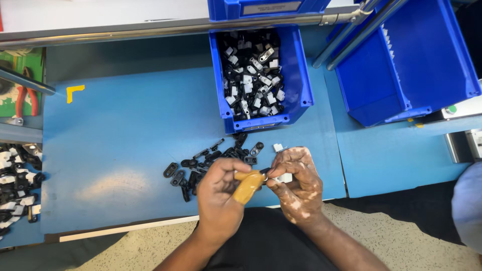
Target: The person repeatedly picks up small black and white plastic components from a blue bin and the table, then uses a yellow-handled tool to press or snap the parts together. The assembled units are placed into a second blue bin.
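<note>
A blue mat (125, 150) covers the bench, with a yellow corner mark (74, 92) and red-handled pliers (25, 100) off to the left. A blue bin (261, 75) of black and white clips stands at the back, and loose black clips (211, 160) are scattered just before it. Near the front edge, the left hand (218, 195) grips a tan-handled tool (248, 184); the right hand (296, 183) pinches a small black clip (264, 171) against its tip. The mat's left half lies bare.

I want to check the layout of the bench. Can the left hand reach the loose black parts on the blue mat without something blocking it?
Probably yes. The left hand is right beside the loose black parts on the blue mat, with nothing between them. However, its fingers already hold a small piece together with the right hand.
</note>
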